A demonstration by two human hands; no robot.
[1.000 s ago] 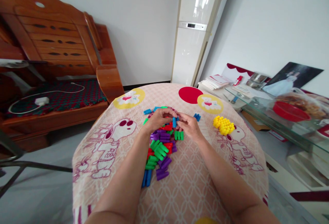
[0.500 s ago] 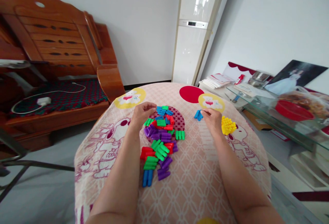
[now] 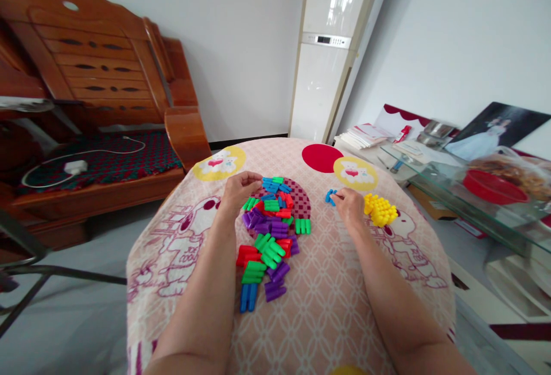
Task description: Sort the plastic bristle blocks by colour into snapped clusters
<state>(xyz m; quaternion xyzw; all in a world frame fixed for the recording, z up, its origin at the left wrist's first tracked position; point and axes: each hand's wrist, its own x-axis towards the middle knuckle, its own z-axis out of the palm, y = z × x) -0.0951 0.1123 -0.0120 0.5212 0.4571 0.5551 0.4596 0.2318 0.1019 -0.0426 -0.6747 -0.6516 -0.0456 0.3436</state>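
Note:
My right hand [image 3: 349, 205] pinches at a small blue ribbed plastic block [image 3: 330, 196] low over the right side of the round table. Its fingertips partly cover the block. Left of the pile, my left hand [image 3: 241, 190] lies with its fingers loosely bent and somewhat apart, the tips beside blue blocks [image 3: 270, 184] at the pile's far end. Purple blocks [image 3: 262, 224], red blocks [image 3: 247, 254] and green blocks [image 3: 270, 250] lie jumbled between my arms. One green block [image 3: 302, 226] sits apart on the pile's right. Yellow blocks [image 3: 381, 211] are grouped beyond my right wrist.
A patterned cloth [image 3: 310, 306] covers the table. On the right stands a glass shelf [image 3: 456, 197] with a red bowl [image 3: 495, 186] and papers. A wooden bench [image 3: 99, 76] is at the left, and a tall white cabinet unit [image 3: 321, 82] stands behind.
My right hand has shifted slightly left and lower, covering more of the blue block and exposing more yellow blocks. My left hand stays in place. The view has moved slightly.

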